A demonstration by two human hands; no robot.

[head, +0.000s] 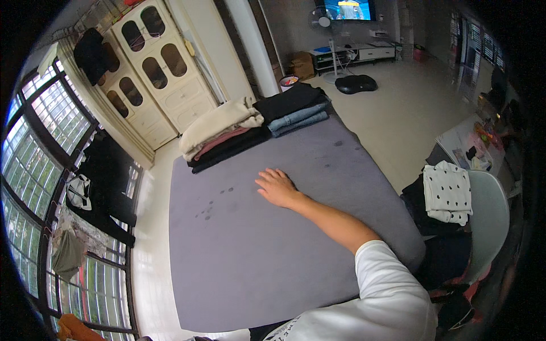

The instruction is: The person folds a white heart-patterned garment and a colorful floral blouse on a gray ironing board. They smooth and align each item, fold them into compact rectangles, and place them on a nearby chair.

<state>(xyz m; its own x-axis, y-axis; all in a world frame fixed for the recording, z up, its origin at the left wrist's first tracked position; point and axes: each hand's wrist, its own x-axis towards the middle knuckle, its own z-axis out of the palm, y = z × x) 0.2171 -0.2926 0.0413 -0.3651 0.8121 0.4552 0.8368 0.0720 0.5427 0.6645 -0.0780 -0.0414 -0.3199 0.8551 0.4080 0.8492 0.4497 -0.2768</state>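
My right hand (pixel 276 188) lies palm down on the grey cloth cover of a wide, flat, bed-like surface (pixel 256 264). Its fingers are slightly apart and it holds nothing. Beyond it, along the far edge, are two stacks of folded clothes. The left stack has a cream fleece garment (pixel 222 123) on top, a dusty-pink one (pixel 224 142) below and a black one (pixel 234 149) at the bottom. In the right stack a black garment (pixel 290 101) rests on folded blue denim (pixel 298 119). Dark spots (pixel 209 204) mark the cover left of my hand. My left hand is out of view.
At right, a chair (pixel 490 221) bears a folded white patterned garment (pixel 447 192) and dark clothes. Behind it stands a cluttered table (pixel 452 136). Clothes (pixel 106 179) hang by barred windows at left. Farther off are a cream wardrobe (pixel 162 64), a standing fan (pixel 332 51) and a television (pixel 349 8).
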